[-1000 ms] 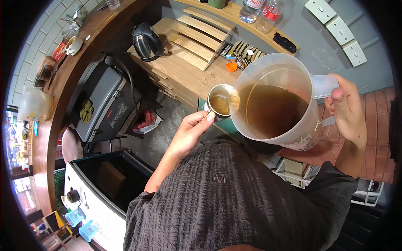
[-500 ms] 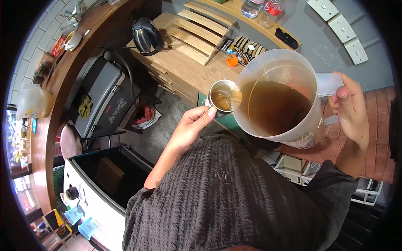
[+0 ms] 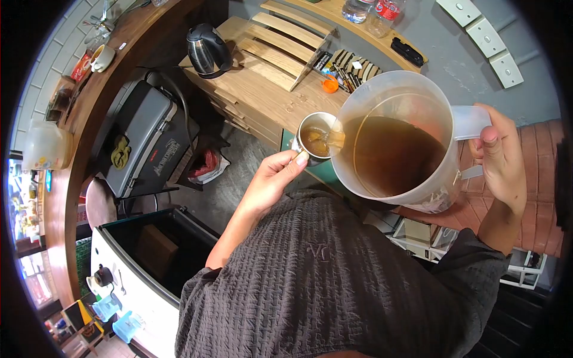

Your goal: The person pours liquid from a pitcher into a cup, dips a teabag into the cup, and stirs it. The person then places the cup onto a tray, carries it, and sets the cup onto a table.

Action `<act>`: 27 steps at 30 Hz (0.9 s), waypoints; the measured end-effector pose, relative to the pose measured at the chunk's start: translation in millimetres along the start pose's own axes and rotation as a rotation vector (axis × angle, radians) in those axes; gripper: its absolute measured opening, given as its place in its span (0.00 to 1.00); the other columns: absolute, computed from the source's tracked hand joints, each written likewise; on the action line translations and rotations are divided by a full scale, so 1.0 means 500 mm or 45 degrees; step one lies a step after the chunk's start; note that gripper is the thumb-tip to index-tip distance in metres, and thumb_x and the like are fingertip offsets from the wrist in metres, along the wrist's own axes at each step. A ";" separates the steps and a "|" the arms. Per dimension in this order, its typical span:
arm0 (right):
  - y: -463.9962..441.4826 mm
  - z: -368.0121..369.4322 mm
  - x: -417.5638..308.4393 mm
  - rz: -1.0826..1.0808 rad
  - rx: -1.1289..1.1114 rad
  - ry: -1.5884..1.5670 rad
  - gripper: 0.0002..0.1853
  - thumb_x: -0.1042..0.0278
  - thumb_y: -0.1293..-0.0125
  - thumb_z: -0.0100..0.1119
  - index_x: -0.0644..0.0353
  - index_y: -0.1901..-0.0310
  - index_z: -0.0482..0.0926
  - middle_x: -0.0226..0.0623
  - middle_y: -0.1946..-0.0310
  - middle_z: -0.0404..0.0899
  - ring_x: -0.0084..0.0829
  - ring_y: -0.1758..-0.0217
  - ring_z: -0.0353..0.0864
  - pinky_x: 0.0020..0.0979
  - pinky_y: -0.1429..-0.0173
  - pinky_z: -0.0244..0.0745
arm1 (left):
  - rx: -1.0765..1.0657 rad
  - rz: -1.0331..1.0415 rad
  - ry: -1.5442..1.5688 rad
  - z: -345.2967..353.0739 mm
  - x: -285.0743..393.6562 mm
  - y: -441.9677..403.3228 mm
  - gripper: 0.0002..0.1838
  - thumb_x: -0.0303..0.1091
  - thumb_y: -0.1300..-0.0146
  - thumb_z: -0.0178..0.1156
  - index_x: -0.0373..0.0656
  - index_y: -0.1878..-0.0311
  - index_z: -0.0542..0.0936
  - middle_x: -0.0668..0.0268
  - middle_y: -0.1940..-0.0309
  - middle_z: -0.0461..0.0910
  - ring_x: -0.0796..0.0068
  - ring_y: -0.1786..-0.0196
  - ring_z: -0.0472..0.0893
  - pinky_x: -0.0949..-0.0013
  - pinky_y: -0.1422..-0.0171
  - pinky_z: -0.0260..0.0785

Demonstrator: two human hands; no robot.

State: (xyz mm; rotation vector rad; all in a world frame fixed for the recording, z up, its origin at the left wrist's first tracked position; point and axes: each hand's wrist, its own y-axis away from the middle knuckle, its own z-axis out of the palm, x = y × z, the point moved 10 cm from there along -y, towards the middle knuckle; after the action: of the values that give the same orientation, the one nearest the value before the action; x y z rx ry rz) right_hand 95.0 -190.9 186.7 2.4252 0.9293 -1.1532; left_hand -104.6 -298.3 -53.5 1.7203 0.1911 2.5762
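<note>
My left hand (image 3: pixel 277 178) is closed on the handle of a small mug (image 3: pixel 303 125), which has a pale rim and some brown liquid inside. In my right hand (image 3: pixel 500 161) is the handle of a large translucent plastic pitcher (image 3: pixel 394 94), tilted to the left. Brown liquid (image 3: pixel 397 152) fills a good part of the pitcher and runs over its spout into the mug. The spout sits right at the mug's right rim; whether the two touch I cannot tell.
Behind the mug stands a wooden counter (image 3: pixel 262 89) with a black kettle (image 3: pixel 209 51), a slatted wooden rack (image 3: pixel 280 51) and an orange scoop (image 3: pixel 330 85). A grey cooler box (image 3: pixel 140 134) is on the left. Bottles (image 3: pixel 385 17) stand on the shelf at the top.
Liquid keeps flowing from the pitcher, and the level in the mug looks slightly changed. Both hands stay in nearly the same place; the view has shifted a little.
</note>
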 end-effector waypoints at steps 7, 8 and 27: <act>0.005 0.000 -0.003 -0.007 0.042 0.038 0.31 0.38 0.32 0.53 0.67 0.57 0.77 0.23 0.75 0.69 0.13 0.74 0.61 0.19 0.70 0.56 | -0.071 -0.049 0.079 -0.005 -0.016 0.002 0.14 0.40 0.30 0.58 0.39 0.67 0.79 0.82 0.73 0.67 0.89 0.67 0.61 0.79 0.62 0.55; 0.005 0.000 -0.001 0.005 0.034 0.030 0.31 0.38 0.32 0.53 0.67 0.56 0.77 0.23 0.75 0.69 0.13 0.74 0.61 0.19 0.70 0.56 | -0.072 -0.051 0.081 -0.001 -0.015 0.002 0.14 0.40 0.30 0.58 0.39 0.67 0.79 0.82 0.73 0.67 0.89 0.67 0.61 0.79 0.62 0.55; 0.017 -0.005 0.031 0.040 -0.016 0.104 0.37 0.37 0.33 0.49 0.70 0.41 0.69 0.24 0.75 0.63 0.15 0.75 0.58 0.21 0.72 0.54 | -0.045 -0.072 0.046 0.008 -0.035 -0.007 0.15 0.41 0.29 0.57 0.40 0.69 0.78 0.82 0.73 0.66 0.89 0.67 0.61 0.80 0.62 0.54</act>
State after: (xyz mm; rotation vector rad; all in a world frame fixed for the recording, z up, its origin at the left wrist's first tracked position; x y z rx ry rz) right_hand 109.2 -189.3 176.4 2.4843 0.9161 -1.0422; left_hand -94.3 -296.3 -68.7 1.6334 0.1916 2.5556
